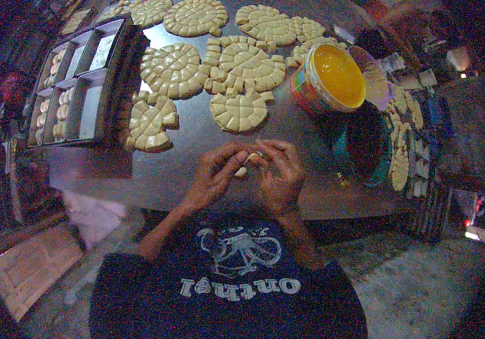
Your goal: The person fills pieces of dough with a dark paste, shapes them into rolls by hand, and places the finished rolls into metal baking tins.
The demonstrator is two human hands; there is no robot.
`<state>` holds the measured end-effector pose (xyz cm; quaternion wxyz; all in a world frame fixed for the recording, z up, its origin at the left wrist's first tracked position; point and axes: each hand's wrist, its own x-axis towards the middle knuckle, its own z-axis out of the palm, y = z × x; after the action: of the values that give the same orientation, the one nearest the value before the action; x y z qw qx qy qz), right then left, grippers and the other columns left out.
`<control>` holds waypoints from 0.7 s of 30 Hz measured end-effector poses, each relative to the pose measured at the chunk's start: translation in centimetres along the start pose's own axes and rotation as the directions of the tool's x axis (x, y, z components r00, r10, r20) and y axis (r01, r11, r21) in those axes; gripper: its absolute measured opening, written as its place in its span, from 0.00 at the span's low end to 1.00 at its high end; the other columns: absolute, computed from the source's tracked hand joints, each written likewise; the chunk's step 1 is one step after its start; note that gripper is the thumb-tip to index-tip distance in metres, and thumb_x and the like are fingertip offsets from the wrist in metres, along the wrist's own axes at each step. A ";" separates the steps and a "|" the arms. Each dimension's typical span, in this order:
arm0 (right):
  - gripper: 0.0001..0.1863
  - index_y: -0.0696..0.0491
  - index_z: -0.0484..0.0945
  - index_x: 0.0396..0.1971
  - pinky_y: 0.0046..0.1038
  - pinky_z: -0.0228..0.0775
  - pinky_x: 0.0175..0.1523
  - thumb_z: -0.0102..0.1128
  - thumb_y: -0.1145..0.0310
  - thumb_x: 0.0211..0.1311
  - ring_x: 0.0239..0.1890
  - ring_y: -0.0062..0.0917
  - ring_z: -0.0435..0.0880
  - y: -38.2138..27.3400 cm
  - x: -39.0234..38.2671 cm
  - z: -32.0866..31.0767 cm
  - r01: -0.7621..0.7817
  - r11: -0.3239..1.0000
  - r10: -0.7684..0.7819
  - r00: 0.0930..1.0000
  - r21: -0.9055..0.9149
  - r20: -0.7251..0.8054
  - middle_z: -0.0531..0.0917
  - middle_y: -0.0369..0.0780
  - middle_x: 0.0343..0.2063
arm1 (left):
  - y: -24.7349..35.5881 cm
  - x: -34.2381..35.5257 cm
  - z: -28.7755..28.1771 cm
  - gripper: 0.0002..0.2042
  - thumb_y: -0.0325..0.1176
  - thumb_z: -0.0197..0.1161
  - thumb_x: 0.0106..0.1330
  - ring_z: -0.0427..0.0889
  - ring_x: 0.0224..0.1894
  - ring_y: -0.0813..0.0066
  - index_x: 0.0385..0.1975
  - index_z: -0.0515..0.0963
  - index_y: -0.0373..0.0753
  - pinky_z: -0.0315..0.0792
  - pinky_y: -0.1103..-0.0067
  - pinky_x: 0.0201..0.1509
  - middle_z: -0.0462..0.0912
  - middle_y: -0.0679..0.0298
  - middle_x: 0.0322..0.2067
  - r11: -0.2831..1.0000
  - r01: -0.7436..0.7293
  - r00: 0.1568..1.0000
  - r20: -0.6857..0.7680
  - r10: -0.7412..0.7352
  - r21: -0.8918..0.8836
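A: How do the fingers stand at this moment?

B: The left hand [214,171] and the right hand [281,178] meet over the near middle of the table [191,127]. Their fingers are bent and nearly closed, with a small pale dough piece [241,172] between the two hands. Which fingertips carry its weight, I cannot tell; the picture is grainy.

A: What could go wrong with this piece?

B: I think it may tear or become flat, if the fingers press too strongly. If the pinch is too weak, it could drop onto the table, which lies below.

A: And around the hands?

B: The nearest dough round [238,112] lies just to the far side. Knuckles pushed forward could dent its segments. Farther to the right, the bucket [310,93] with the yellow mass [340,73] is filled quite high, so a careless elbow might spill it. The divided tray [89,112], far left, seems safer, being well apart.
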<state>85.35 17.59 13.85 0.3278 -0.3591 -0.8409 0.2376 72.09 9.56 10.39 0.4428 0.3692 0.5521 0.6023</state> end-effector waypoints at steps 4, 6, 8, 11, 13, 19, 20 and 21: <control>0.08 0.55 0.86 0.38 0.31 0.78 0.48 0.67 0.73 0.58 0.45 0.31 0.85 0.9 0.1 -0.6 -0.099 0.993 0.085 0.980 0.068 0.182 0.86 0.42 0.40 | -0.7 0.3 0.3 0.10 0.34 0.62 0.70 0.82 0.41 0.76 0.42 0.80 0.34 0.78 0.79 0.42 0.84 0.62 0.39 0.979 0.194 0.981 0.040 -0.192 -0.060; 0.07 0.56 0.86 0.37 0.30 0.78 0.49 0.66 0.73 0.59 0.45 0.31 0.86 0.6 0.5 -1.2 -0.162 0.981 0.131 0.960 0.107 0.249 0.86 0.42 0.41 | -0.5 -0.1 0.7 0.10 0.35 0.62 0.70 0.83 0.40 0.75 0.41 0.80 0.33 0.78 0.79 0.42 0.84 0.62 0.38 0.989 0.129 0.989 -0.057 -0.134 -0.077; 0.07 0.56 0.87 0.36 0.30 0.77 0.49 0.66 0.71 0.59 0.44 0.29 0.86 1.2 0.6 -1.2 -0.270 0.949 0.209 0.925 0.161 0.316 0.87 0.42 0.40 | -0.8 -0.2 0.8 0.11 0.35 0.63 0.69 0.83 0.40 0.74 0.42 0.79 0.33 0.78 0.78 0.43 0.84 0.61 0.38 0.994 0.085 0.993 -0.081 -0.090 -0.061; 0.07 0.58 0.86 0.34 0.30 0.78 0.49 0.68 0.71 0.58 0.43 0.27 0.86 3.2 0.1 -1.1 -0.364 0.914 0.276 0.882 0.180 0.382 0.87 0.42 0.38 | -1.9 0.1 0.7 0.13 0.34 0.63 0.69 0.83 0.42 0.74 0.48 0.75 0.35 0.78 0.77 0.46 0.84 0.60 0.40 0.998 0.043 0.999 -0.025 -0.044 -0.035; 0.07 0.59 0.85 0.35 0.29 0.78 0.48 0.69 0.73 0.58 0.43 0.26 0.86 4.0 -0.2 -0.8 -0.460 0.863 0.336 0.831 0.208 0.444 0.87 0.42 0.38 | -2.3 0.0 0.7 0.16 0.32 0.63 0.69 0.82 0.44 0.73 0.54 0.71 0.37 0.78 0.76 0.47 0.83 0.60 0.42 0.994 0.005 1.000 -0.007 -0.006 -0.106; 0.17 0.59 0.79 0.46 0.27 0.78 0.49 0.71 0.76 0.55 0.44 0.25 0.85 6.2 -2.4 0.9 -0.600 0.642 0.347 0.782 0.477 0.517 0.85 0.42 0.44 | -3.1 -0.4 0.2 0.31 0.25 0.68 0.61 0.82 0.48 0.69 0.63 0.61 0.42 0.77 0.73 0.51 0.83 0.59 0.44 0.962 0.086 0.996 0.042 -0.078 -0.258; 0.19 0.58 0.78 0.48 0.27 0.78 0.49 0.71 0.76 0.55 0.44 0.25 0.85 5.5 -2.3 0.6 -0.630 0.614 0.364 0.760 0.475 0.539 0.84 0.42 0.45 | -3.3 -0.5 0.2 0.33 0.24 0.68 0.59 0.82 0.49 0.68 0.63 0.60 0.42 0.77 0.73 0.52 0.83 0.58 0.44 0.908 0.137 0.990 0.066 -0.121 -0.396; 0.21 0.58 0.77 0.50 0.27 0.78 0.50 0.71 0.76 0.55 0.44 0.25 0.84 5.0 -2.4 0.5 -0.660 0.585 0.379 0.737 0.471 0.560 0.84 0.41 0.45 | -3.7 -0.7 0.1 0.35 0.23 0.69 0.57 0.81 0.50 0.67 0.64 0.60 0.42 0.77 0.73 0.53 0.82 0.58 0.45 0.831 0.186 0.983 0.096 -0.160 -0.524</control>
<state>88.52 18.83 9.43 0.1639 -0.4022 -0.6066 0.6659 72.90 8.91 6.80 0.5932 0.1955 0.3846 0.6797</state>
